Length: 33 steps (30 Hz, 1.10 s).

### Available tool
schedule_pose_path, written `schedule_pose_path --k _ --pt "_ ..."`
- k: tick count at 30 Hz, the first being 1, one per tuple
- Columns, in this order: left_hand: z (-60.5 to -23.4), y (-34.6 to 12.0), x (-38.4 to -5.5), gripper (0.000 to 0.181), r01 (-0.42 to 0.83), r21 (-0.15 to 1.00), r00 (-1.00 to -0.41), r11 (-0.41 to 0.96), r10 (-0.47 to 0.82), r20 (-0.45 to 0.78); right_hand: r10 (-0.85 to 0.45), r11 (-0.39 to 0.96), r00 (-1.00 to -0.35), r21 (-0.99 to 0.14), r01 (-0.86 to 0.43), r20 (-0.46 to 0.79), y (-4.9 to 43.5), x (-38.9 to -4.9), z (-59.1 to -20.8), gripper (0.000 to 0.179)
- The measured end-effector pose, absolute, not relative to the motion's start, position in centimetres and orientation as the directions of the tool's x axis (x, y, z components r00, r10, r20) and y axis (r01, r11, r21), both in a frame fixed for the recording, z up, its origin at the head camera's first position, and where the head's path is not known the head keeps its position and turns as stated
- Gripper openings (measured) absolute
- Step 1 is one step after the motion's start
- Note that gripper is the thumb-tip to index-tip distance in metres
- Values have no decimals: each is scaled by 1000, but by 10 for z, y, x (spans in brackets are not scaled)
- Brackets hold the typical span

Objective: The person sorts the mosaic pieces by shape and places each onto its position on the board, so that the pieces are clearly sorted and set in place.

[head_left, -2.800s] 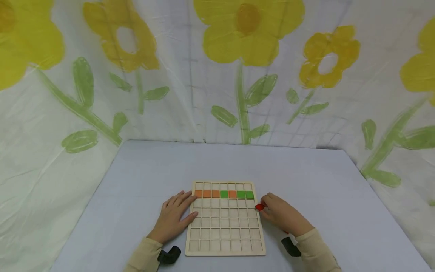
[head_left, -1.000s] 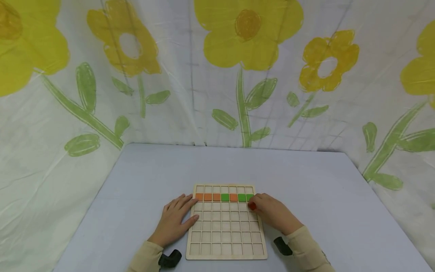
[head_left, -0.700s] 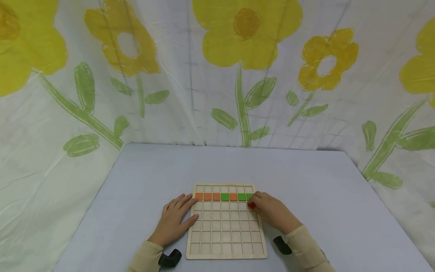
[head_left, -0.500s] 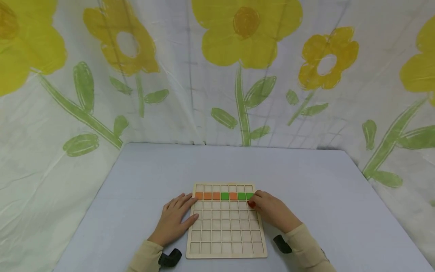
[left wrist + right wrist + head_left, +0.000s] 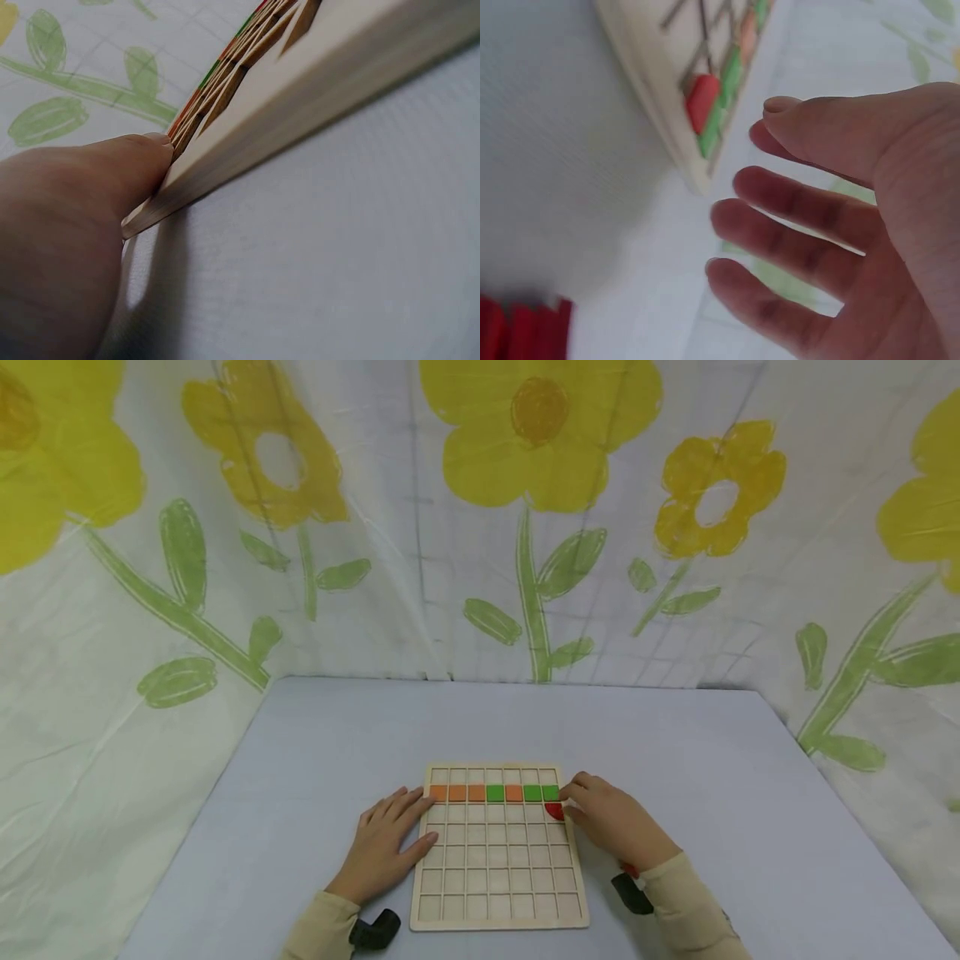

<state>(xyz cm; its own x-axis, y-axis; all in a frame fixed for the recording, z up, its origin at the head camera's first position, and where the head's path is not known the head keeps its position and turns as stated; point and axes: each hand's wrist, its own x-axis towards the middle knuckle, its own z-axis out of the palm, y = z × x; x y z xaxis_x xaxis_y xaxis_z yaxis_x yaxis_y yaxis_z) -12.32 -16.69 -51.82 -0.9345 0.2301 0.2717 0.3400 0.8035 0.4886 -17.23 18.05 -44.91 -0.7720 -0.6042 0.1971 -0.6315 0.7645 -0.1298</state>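
Wooden grid board (image 5: 498, 923), lower centre of frame, touched at left by left-hand grip (image 5: 381, 843), fingers spread. Red piece (image 5: 554, 811), placed in rightmost column; right-hand grip (image 5: 617, 820), fingers apart, just beside. Orange and green tiles (image 5: 495, 793), set beyond.

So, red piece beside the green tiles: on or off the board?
On: right wrist view shows the red piece on the board, right hand clear.
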Motion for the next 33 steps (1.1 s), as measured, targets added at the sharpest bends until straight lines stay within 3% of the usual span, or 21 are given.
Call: schedule_pose_path --k 11,18,33 --pt "-520 -169 -123 54 341 471 -931 813 223 288 -429 892 -900 -193 -409 -75 218 -152 -422 30" --pt "-520 -168 -124 54 350 470 -927 810 227 300 -344 927 -918 -231 -297 -198 230 -148 -430 34" --pt "-521 -168 -124 54 354 463 -925 813 232 301 -372 915 -920 -219 -340 -126 232 -151 -445 18"
